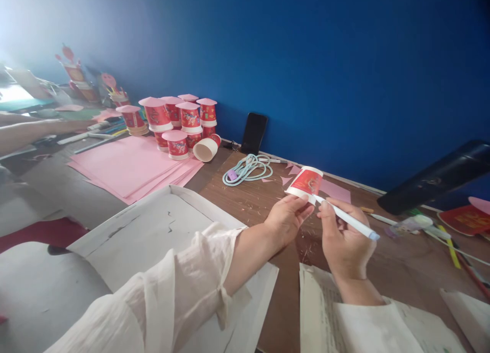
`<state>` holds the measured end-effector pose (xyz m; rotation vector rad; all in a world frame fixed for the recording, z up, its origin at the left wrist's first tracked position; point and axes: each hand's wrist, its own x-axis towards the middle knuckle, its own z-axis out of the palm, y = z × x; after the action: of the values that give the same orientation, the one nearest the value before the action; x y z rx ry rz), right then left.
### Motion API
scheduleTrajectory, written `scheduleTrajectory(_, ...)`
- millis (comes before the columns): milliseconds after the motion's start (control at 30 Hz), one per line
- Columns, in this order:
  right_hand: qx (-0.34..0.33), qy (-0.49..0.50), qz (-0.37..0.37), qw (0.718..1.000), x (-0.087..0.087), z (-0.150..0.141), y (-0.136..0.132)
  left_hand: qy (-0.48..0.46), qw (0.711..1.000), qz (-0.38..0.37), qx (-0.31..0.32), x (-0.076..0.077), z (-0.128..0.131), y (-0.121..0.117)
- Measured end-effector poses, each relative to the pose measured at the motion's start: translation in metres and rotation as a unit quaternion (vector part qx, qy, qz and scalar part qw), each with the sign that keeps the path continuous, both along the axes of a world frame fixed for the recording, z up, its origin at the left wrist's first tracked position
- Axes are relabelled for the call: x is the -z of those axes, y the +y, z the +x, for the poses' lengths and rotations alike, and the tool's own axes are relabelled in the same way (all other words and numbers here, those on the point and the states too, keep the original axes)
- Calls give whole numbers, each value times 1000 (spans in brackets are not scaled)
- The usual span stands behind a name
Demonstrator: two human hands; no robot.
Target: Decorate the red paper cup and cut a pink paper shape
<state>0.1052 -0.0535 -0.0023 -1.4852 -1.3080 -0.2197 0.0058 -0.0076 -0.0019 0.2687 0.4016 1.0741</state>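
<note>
My left hand [287, 217] holds a red and white paper cup [307, 180] upside down by its wide white rim, tilted a little. Closed around a white marker pen [354, 221] is my right hand [346, 240]. The marker's tip meets the cup low on its side, near the rim; I cannot tell whether it touches. Its pale blue end points toward the lower right. A piece of pink paper [335, 190] lies behind the cup on the brown table [214, 199].
Several red cups with pink paper tops [190, 119] stand by pink sheets [122, 161]. Beside a pale blue coiled cord [247, 171], a phone [254, 133] leans on the blue wall. A black cylinder [436, 177] lies right. Another person's arm [34, 133] reaches in from the left.
</note>
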Motion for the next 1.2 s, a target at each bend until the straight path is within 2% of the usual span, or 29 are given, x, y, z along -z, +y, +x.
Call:
scheduleTrajectory(167, -22, -24, 18, 999, 1, 0, 0, -1, 1000, 10, 4, 0, 0, -1)
scheduleTrajectory(400, 6, -56, 19, 998, 2, 0, 0, -2, 1000, 4, 3, 1, 1, 0)
scheduleTrajectory(1200, 18, -107, 18, 994, 0, 2, 0, -7, 999, -30, -10, -4, 2, 0)
